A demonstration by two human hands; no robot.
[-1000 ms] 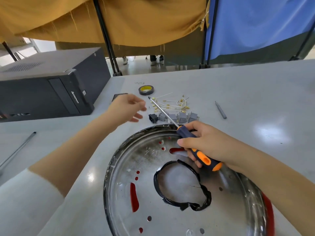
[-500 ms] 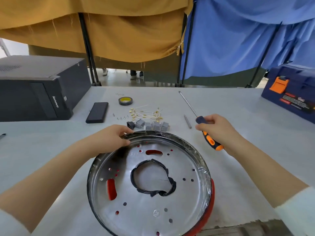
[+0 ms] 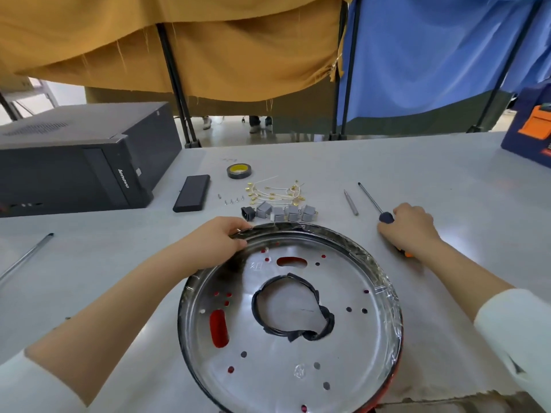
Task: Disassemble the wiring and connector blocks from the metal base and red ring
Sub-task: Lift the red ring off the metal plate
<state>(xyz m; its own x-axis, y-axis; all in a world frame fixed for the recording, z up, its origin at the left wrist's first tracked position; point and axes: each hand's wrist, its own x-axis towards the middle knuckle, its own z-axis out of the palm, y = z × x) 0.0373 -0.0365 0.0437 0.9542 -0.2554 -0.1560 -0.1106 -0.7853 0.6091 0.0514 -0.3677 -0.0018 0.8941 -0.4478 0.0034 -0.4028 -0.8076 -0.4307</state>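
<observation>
1. Head view, surroundings: grey table carries a black computer case at far left, a flat black slab beside it, a tape roll further back, a thin metal rod at the left edge and a blue-and-orange toolbox at far right. Ochre and blue cloths hang behind.
2. Removed parts: white wires with brass ends lie loose; just in front of them a row of grey connector blocks and one black socket; small screws to their left. All lie just beyond the far rim of the base, none blocking either hand.
3. Metal base: round dish, nearest the camera, with a black taped loop at centre. Red ring shows under its right edge and through the slots.
4. Left hand: grip curled over the far-left rim of the base.
5. Right hand: on the table right of the base, clear of it, grip clamped on a screwdriver, shaft pointing away; a loose bit lies just left of the shaft.
</observation>
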